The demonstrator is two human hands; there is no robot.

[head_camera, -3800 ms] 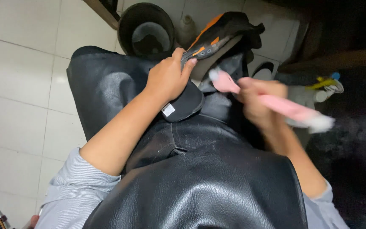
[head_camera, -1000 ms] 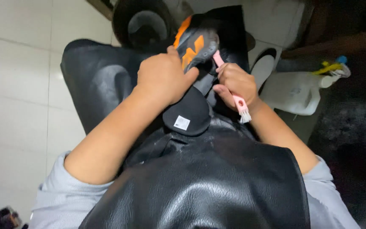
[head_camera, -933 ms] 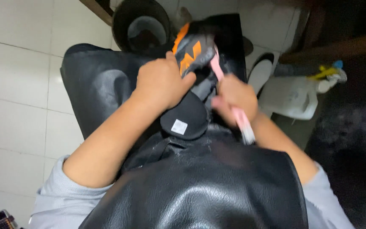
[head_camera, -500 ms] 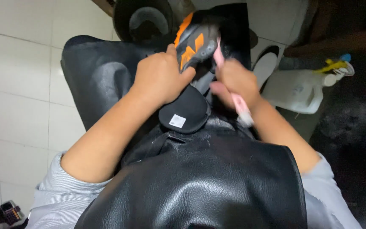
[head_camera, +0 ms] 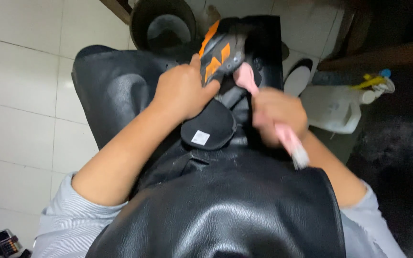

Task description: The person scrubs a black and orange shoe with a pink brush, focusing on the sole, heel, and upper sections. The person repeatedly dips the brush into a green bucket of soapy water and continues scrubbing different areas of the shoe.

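Black-and-orange sports shoe (head_camera: 221, 55) sits over the lap on a black leather apron (head_camera: 225, 210), clenched by the left hand (head_camera: 182, 91). Right hand (head_camera: 278, 112) grasps a pink plastic brush (head_camera: 264, 102). Recommend short strokes and a firm grip.

Dim indoor light, brightest on the white floor tiles (head_camera: 20, 91) at left, while the right side of the frame sinks into near-black shadow. Soft glare streaks the black apron (head_camera: 225, 210) at bottom centre. The right hand (head_camera: 278, 112) and pink brush (head_camera: 268, 110) are smeared by motion blur.
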